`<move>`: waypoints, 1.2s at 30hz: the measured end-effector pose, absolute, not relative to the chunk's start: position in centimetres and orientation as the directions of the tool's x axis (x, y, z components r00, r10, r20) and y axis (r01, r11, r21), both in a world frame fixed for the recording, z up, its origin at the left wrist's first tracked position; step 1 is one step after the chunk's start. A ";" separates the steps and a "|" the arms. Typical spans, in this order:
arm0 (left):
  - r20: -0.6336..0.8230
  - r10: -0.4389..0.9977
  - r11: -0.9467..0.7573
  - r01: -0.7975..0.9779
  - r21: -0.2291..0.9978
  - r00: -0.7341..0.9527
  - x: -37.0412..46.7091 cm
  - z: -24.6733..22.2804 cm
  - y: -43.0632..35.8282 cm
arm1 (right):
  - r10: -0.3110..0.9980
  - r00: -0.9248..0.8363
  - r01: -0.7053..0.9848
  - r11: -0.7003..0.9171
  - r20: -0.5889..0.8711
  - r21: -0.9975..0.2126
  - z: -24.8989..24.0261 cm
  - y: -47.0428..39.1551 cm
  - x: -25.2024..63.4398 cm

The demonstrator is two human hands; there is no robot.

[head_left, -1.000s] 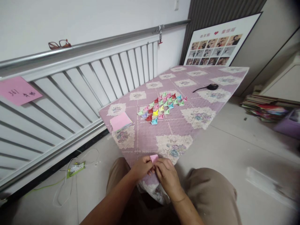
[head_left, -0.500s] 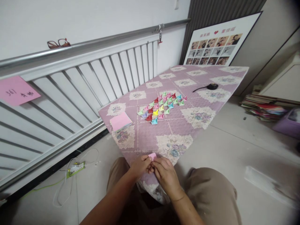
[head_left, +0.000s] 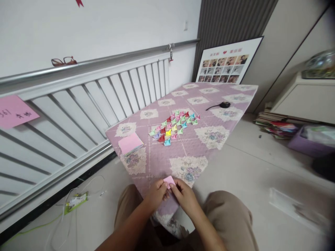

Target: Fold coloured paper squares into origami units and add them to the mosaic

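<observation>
A small folded piece of pink paper (head_left: 169, 180) is pinched between my two hands at the near corner of the table. My left hand (head_left: 157, 192) grips its left edge, thumb on top. On the other side, my right hand (head_left: 184, 195) has its thumb on the paper and its fingers curled behind. The paper's lower part is partly hidden by the thumbs. Beyond my hands, several small folded paper pieces (head_left: 168, 132) in red, green, yellow, blue and pink stand in rows. To their left lies a stack of square paper (head_left: 131, 143), pink on top.
A flowered purple tablecloth (head_left: 157, 164) covers the table. A black coiled object with a strap (head_left: 224, 104) lies at the far right. The white radiator (head_left: 86, 101) runs along the left side. A power strip (head_left: 75, 202) with cables is on the floor.
My right hand's fingers have shifted off the paper's front, so more of the pink paper shows. The whole view has turned slightly right and tilted up.
</observation>
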State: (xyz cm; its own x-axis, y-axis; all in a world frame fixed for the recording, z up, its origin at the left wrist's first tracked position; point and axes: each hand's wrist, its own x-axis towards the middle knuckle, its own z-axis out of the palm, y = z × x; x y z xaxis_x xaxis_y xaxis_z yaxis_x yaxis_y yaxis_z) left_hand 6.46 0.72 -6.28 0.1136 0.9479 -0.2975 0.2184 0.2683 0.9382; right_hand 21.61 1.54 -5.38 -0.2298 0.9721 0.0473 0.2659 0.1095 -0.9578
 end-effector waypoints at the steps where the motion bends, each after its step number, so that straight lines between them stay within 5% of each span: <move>1: -0.286 0.951 0.256 0.226 0.940 0.116 6.6 -6.3 1.0 | 0.969 -0.248 0.233 0.074 0.014 -0.970 -5.1 1.8 21.7; 7: -0.239 0.966 0.189 0.362 0.913 0.096 7.4 -5.5 2.1 | 0.971 -0.190 0.046 -0.139 -0.145 -0.989 -4.8 3.1 21.8; 17: -0.138 0.985 0.063 0.535 0.843 0.102 5.1 -4.4 3.5 | 0.986 -0.140 0.127 -0.074 -0.091 -0.989 -4.2 3.5 19.7; 36: -0.167 0.985 0.142 0.323 0.935 0.051 1.8 -6.3 5.7 | 0.985 -0.123 0.245 -0.084 -0.117 -0.966 -5.3 4.9 16.8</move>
